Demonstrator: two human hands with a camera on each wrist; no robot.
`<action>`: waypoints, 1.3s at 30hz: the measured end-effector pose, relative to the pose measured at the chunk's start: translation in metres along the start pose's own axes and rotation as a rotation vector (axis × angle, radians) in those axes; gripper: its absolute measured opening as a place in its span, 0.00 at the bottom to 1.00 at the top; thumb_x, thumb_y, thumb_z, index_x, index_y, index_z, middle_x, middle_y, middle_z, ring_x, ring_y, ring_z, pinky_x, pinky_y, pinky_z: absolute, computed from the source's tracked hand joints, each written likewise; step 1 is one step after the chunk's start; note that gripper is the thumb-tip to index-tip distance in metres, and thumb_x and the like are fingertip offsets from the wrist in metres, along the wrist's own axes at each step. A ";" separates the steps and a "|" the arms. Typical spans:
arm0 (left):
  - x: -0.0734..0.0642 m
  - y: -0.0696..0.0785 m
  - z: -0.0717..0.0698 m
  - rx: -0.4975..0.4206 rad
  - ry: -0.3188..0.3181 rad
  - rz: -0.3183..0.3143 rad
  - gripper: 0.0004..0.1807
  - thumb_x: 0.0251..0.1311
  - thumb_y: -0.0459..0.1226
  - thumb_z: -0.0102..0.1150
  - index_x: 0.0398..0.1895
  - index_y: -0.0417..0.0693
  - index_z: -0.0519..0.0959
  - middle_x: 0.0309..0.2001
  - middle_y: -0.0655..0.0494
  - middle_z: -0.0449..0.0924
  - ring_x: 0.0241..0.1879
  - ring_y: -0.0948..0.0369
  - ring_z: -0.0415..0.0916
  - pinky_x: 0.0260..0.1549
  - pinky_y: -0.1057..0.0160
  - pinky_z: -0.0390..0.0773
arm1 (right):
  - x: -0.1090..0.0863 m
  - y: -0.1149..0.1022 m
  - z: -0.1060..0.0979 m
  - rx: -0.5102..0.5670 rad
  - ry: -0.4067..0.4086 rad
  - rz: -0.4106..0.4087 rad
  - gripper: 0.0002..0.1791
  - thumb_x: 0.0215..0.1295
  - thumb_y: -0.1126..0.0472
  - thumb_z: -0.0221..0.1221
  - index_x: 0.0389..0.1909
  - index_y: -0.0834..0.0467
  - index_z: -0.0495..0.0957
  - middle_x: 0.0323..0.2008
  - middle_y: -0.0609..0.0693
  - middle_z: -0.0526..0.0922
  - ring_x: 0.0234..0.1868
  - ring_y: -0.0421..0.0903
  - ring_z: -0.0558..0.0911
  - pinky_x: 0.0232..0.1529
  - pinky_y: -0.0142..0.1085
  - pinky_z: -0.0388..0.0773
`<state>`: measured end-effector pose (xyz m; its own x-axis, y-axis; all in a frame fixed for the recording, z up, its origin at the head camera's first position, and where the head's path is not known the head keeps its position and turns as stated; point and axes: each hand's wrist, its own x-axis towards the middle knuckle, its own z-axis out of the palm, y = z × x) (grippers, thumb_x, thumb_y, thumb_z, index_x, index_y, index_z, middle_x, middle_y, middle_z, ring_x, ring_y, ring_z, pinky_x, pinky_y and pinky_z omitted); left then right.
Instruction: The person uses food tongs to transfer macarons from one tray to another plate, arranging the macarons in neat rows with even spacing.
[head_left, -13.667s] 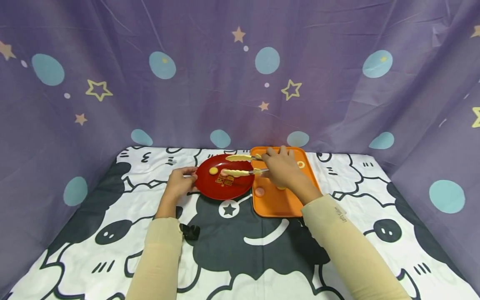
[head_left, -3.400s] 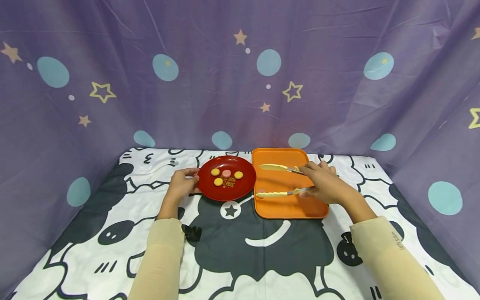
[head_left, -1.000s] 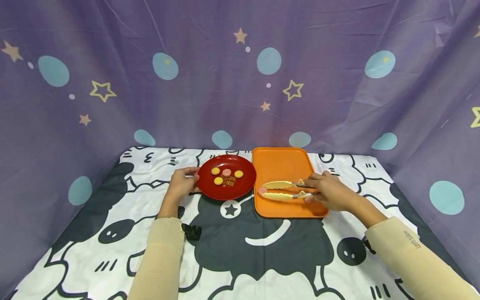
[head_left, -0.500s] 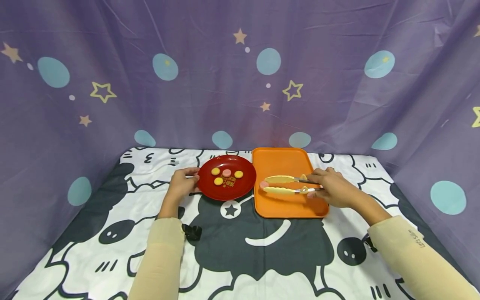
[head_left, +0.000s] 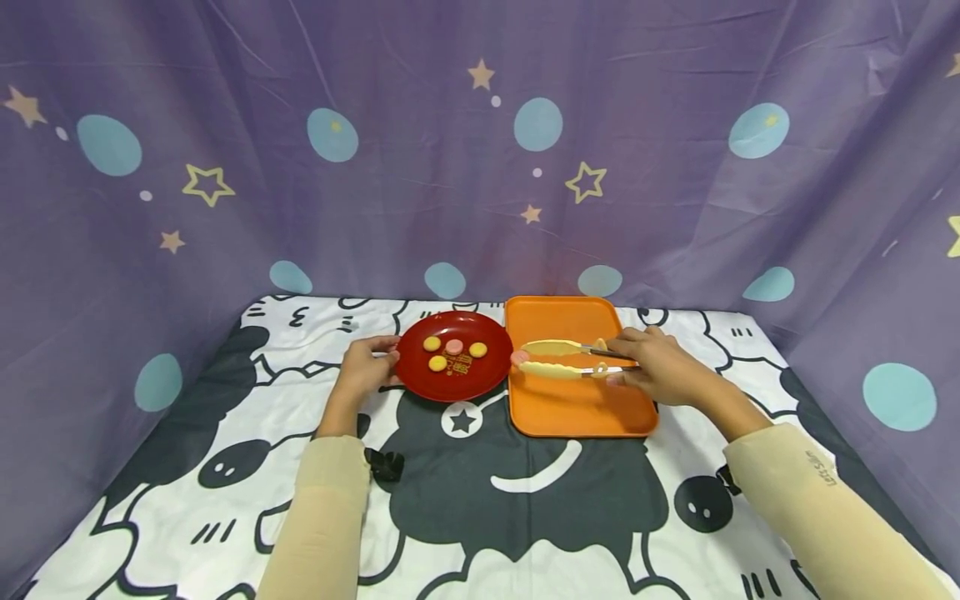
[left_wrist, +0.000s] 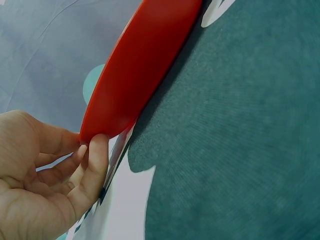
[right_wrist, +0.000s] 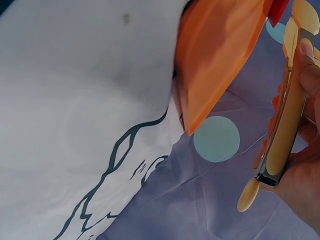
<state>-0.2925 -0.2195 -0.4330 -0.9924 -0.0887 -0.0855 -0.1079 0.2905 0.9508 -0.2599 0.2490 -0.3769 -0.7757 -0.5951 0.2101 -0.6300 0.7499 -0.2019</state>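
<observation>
My left hand pinches the left rim of a red plate; the left wrist view shows its thumb and fingers at the plate's edge. Lying on that plate are three yellow round pieces and one pink round piece, looking like small cookies. With my right hand I grip cream-tipped metal tongs. Another pink round piece is between the tong tips, over the seam between plate and orange tray. In the right wrist view, the tongs lie along my palm.
The tray stands directly right of the plate. Both are on a black-and-white cartoon cloth. A purple curtain with stars and blue spots hangs behind the cloth and at both sides.
Over the last second the tongs took the pink piece from the tray and moved it up and left toward the plate. Since the oldest frame, two yellow pieces have joined the plate.
</observation>
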 end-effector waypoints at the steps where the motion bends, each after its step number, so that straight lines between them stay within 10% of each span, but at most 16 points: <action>1: 0.000 0.000 0.000 0.001 0.000 0.000 0.20 0.73 0.28 0.50 0.66 0.35 0.75 0.59 0.38 0.73 0.28 0.63 0.81 0.30 0.66 0.87 | 0.002 -0.001 0.000 0.005 0.004 -0.007 0.27 0.62 0.54 0.72 0.60 0.60 0.82 0.52 0.53 0.82 0.45 0.54 0.74 0.43 0.50 0.70; 39: 0.004 -0.003 -0.001 0.030 0.001 0.011 0.20 0.73 0.28 0.50 0.66 0.35 0.75 0.58 0.39 0.74 0.27 0.64 0.81 0.28 0.67 0.86 | 0.074 -0.052 0.021 -0.029 -0.098 -0.005 0.27 0.65 0.49 0.70 0.62 0.55 0.81 0.51 0.51 0.81 0.41 0.52 0.70 0.39 0.42 0.66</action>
<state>-0.2961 -0.2216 -0.4361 -0.9934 -0.0868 -0.0749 -0.0990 0.3203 0.9421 -0.2852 0.1598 -0.3711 -0.7736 -0.6230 0.1161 -0.6334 0.7543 -0.1728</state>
